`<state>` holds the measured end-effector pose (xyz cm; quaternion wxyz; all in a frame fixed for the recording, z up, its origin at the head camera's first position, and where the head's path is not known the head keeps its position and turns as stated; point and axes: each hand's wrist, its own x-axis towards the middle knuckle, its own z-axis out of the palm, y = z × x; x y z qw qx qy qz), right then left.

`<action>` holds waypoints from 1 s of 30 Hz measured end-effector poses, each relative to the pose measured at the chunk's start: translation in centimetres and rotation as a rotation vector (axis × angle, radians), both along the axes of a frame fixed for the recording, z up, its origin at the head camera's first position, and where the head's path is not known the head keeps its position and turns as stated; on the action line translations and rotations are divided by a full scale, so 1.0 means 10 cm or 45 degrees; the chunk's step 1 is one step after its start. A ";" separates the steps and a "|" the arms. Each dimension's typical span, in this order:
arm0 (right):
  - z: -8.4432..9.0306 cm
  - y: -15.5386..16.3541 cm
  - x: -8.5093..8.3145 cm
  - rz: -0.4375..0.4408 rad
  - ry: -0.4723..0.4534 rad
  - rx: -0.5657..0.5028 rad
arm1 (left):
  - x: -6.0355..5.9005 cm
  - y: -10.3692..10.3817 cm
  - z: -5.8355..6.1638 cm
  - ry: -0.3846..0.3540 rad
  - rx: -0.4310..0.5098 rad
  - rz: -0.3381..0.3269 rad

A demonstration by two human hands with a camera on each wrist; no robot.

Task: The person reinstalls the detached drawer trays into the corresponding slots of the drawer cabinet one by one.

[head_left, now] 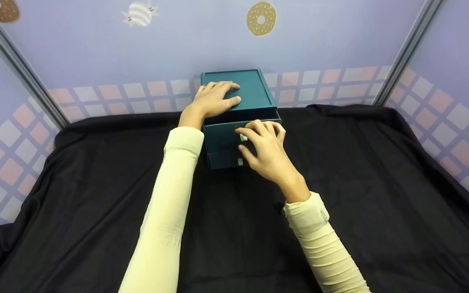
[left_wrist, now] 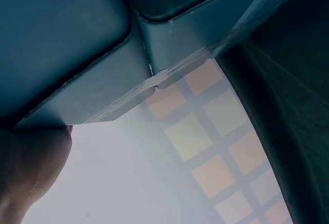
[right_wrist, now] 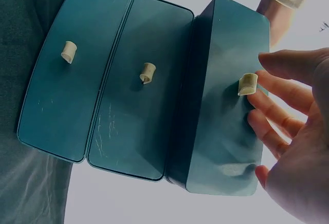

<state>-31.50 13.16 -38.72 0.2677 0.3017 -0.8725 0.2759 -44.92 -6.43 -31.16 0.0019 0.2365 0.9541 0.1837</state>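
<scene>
A teal drawer cabinet [head_left: 240,87] stands against the back wall. Its top drawer [head_left: 222,136] is pulled partly out, with a dark interior visible behind its front. My left hand [head_left: 214,99] rests on the cabinet top; part of it shows beside the cabinet in the left wrist view. At the pulled-out drawer's front is my right hand [head_left: 267,150], its fingers loosely bent and spread around the small pale handle [right_wrist: 248,84]. The fingertips are at the drawer front and close to the handle; no pinch on it shows. Two lower drawers [right_wrist: 136,90] [right_wrist: 77,80] are closed, each with a pale handle.
Black cloth [head_left: 96,203] covers the table and bunches up along the walls. The lilac back wall [head_left: 320,36] has pink and white squares along its lower part. Metal corner posts [head_left: 405,53] stand at the sides.
</scene>
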 end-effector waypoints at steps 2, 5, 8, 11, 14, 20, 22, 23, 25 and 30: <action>-0.02 0.00 -0.01 -0.001 -0.029 0.022 | 0.00 0.00 0.00 -0.002 0.004 0.000; -0.04 0.01 -0.02 0.005 -0.069 0.045 | 0.00 -0.01 -0.01 -0.008 0.007 0.002; -0.06 0.01 -0.03 0.005 -0.103 0.064 | 0.01 -0.01 -0.02 -0.015 0.017 0.002; -0.08 0.01 -0.04 0.011 -0.141 0.075 | 0.01 -0.02 -0.01 -0.018 0.033 0.001; -0.10 0.01 -0.05 0.018 -0.186 0.101 | 0.01 -0.01 -0.01 -0.016 0.040 -0.001; -0.12 0.03 -0.06 0.004 -0.240 0.142 | 0.01 -0.02 -0.01 -0.025 0.041 0.000; -0.13 0.04 -0.06 0.001 -0.248 0.147 | 0.01 -0.02 -0.01 -0.030 0.040 -0.003; -0.13 0.04 -0.06 0.000 -0.250 0.148 | 0.01 -0.02 -0.01 -0.032 0.039 -0.004; -0.14 0.04 -0.07 0.001 -0.254 0.147 | 0.00 -0.03 0.00 -0.033 0.039 -0.007; -0.14 0.04 -0.08 0.019 -0.263 0.126 | -0.01 -0.03 0.02 -0.031 0.040 -0.019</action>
